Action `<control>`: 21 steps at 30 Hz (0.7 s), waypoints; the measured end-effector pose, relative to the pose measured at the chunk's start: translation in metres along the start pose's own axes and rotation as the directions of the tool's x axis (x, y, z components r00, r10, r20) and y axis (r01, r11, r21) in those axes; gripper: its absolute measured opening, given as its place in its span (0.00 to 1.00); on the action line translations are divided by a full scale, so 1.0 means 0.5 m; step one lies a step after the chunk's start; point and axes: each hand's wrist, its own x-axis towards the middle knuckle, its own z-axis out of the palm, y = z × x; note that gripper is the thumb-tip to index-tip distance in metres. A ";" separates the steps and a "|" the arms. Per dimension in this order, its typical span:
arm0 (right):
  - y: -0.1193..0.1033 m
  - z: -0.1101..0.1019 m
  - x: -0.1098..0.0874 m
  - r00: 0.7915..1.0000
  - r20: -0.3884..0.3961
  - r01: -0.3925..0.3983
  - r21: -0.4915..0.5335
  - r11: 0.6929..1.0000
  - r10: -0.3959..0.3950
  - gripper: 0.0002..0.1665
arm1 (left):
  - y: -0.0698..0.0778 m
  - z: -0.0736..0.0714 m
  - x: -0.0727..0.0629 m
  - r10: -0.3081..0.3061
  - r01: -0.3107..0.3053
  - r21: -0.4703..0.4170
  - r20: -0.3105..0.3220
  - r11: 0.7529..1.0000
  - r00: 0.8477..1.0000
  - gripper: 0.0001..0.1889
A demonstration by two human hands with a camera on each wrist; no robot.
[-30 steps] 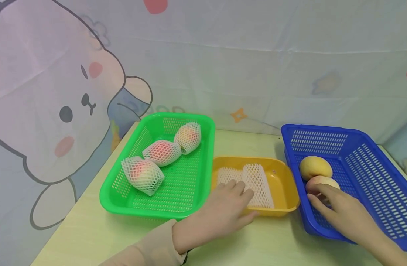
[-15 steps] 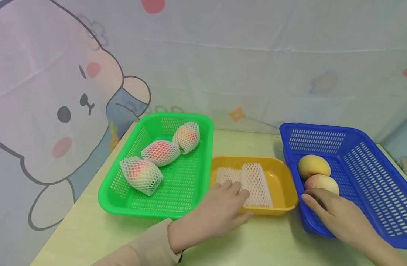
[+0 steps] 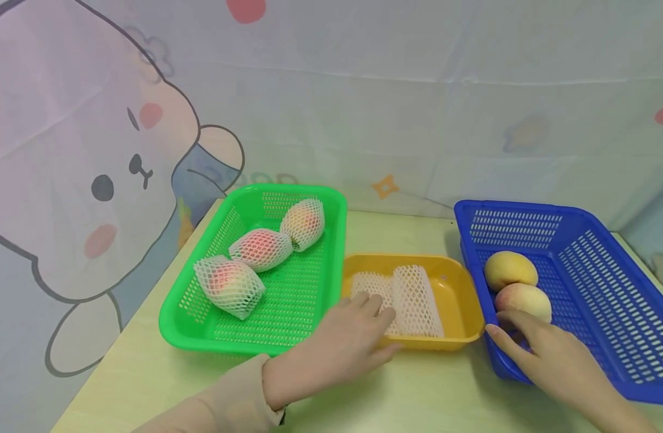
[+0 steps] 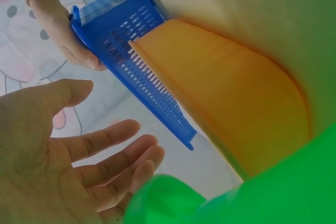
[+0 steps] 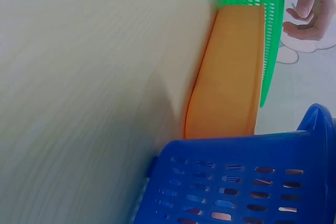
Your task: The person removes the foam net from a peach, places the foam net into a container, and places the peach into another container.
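Observation:
In the head view my left hand hovers over the near left part of the yellow tray, fingers loosely bent. The left wrist view shows its palm with nothing in it. White foam net sleeves lie in that tray, partly hidden behind the fingers. My right hand hangs over the near left corner of the blue basket, thumb by the rim. Its fingertips are just below a pinkish peach, with a yellow peach behind it. No held object shows between thumb and fingers.
On the left stands a green basket with three peaches in foam nets, the nearest netted peach at its left side. The tray sits between both baskets on the pale table. A printed cloth hangs behind.
My right hand has drawn slightly back toward me, uncovering more of the pinkish peach. My left hand has shifted a little left and down. Baskets, tray and sleeves appear unchanged.

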 end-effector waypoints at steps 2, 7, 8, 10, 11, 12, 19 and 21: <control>-0.001 0.001 -0.002 1.000 0.008 -0.010 0.001 1.000 0.010 0.30 | -0.002 -0.001 -0.003 0.002 -0.002 0.005 -0.005 1.000 1.000 0.20; -0.003 0.002 -0.005 0.999 0.037 -0.034 0.018 0.999 0.034 0.30 | -0.007 -0.001 -0.007 0.007 -0.007 0.014 -0.036 1.000 0.999 0.18; -0.004 0.003 -0.005 0.999 0.041 -0.037 0.024 0.999 0.036 0.30 | -0.007 -0.001 -0.008 0.007 -0.006 0.014 -0.039 1.000 0.999 0.18; -0.005 0.004 -0.005 0.998 0.043 -0.037 0.032 0.999 0.036 0.29 | -0.008 -0.003 -0.009 0.004 -0.003 0.007 -0.037 1.000 0.999 0.18; -0.005 0.004 -0.006 0.998 0.046 -0.039 0.034 0.999 0.037 0.29 | -0.009 -0.003 -0.009 0.003 -0.002 0.005 -0.036 1.000 0.999 0.19; -0.004 0.004 -0.006 0.998 0.049 -0.042 0.034 0.999 0.040 0.29 | -0.009 -0.004 -0.009 0.001 -0.001 0.001 -0.033 1.000 0.999 0.19; -0.004 0.007 -0.009 0.996 0.070 -0.062 0.026 0.998 0.060 0.32 | -0.017 -0.008 -0.014 0.001 -0.001 -0.001 -0.054 1.000 0.999 0.18; -0.005 0.007 -0.009 0.995 0.070 -0.066 0.023 0.998 0.064 0.34 | -0.020 -0.009 -0.015 0.008 -0.008 -0.001 -0.064 1.000 0.998 0.18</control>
